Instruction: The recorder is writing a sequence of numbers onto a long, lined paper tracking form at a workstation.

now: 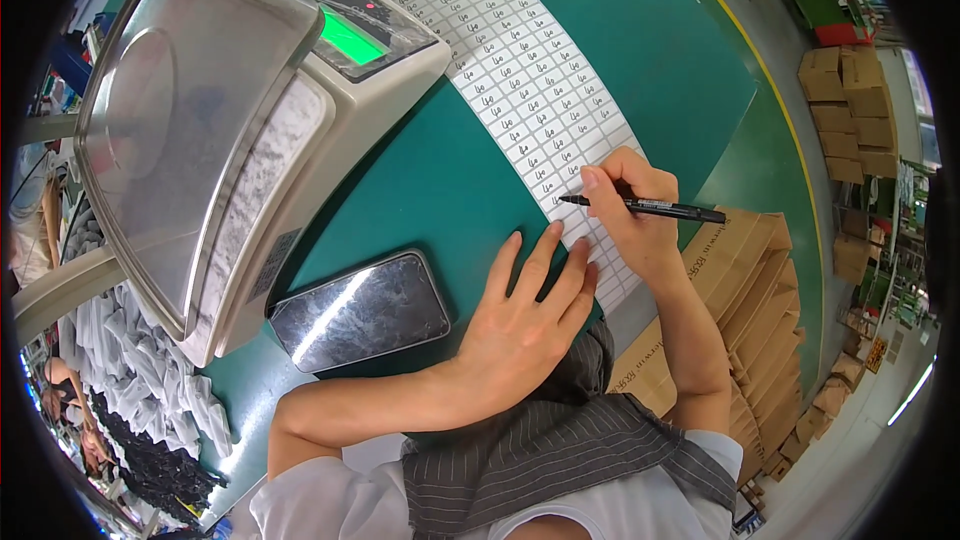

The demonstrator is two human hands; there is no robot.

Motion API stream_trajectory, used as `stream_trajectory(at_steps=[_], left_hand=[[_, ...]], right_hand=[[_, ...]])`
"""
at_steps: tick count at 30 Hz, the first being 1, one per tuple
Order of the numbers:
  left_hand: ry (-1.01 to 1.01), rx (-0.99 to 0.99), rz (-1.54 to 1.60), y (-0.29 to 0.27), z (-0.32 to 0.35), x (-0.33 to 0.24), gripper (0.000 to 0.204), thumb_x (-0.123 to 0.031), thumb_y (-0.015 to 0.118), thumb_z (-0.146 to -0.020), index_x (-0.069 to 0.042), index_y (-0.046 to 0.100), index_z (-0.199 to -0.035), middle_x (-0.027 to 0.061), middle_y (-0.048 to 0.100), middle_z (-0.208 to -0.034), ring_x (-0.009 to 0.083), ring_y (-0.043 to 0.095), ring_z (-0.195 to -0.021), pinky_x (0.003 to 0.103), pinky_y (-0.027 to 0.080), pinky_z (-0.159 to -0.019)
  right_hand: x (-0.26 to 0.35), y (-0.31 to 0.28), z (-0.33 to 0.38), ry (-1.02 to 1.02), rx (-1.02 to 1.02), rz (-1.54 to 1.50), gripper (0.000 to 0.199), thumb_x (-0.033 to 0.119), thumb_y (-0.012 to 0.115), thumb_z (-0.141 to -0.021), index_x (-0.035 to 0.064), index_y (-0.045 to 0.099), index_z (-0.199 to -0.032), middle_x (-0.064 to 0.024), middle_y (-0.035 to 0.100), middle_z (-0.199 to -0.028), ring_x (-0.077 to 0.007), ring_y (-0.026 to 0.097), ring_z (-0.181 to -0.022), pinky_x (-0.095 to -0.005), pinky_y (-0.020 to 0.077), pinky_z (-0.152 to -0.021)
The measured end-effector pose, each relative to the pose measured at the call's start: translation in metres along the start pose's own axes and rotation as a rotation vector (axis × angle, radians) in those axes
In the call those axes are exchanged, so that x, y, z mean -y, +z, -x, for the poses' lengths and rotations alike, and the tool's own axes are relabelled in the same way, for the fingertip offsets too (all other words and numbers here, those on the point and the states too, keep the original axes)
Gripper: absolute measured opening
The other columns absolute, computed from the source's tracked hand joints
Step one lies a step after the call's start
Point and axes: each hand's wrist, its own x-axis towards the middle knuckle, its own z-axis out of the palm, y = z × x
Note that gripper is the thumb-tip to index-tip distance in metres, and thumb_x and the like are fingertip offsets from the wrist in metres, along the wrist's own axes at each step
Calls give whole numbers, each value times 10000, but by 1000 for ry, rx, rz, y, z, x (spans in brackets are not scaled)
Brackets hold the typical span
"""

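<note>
Label sheet (540, 105): we saw it run from the frame's top edge to right of centre, over the green worktop (410, 175), its upper cells handwritten and its lowest ones blank.
Pen (695, 212): its tip met a cell right of centre; we judged that a small jolt could carry the stroke over the border.
Right hand (645, 240): its fingers were narrow, pinched around the pen; a slack grip could make the marks wander.
Left hand (515, 335): its fingers were spread, gripping nothing, some tips over the sheet's left edge; too light a press could let the sheet slide, and a brush across wet ink could smear it.
Phone (365, 310): it lay left of centre, near the left arm; a swing of that arm could shove it into the scale (345, 112) at upper left.
</note>
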Motion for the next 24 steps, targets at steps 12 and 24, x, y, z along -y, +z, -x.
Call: stream_trajectory(at_steps=[12,24], left_hand=[[-10,-48,-10,16,4,2,407,-191,541,-801,-43,602,-1175,145,519,-1298,377,416,-1272,559,343,-1025],[72,-130,-59,44,5,-3,432,-237,598,-801,-68,592,-1199,131,491,-1335,357,395,-1295,549,309,-1057]], right_hand=[[-17,-7,-2,13,-28,55,267,73,555,-903,46,466,-653,-2,409,-565,-82,413,-528,-275,327,-469],[-18,-12,9,62,-198,-163,240,119,476,-931,69,447,-699,27,407,-628,-46,381,-568,-219,308,-498]])
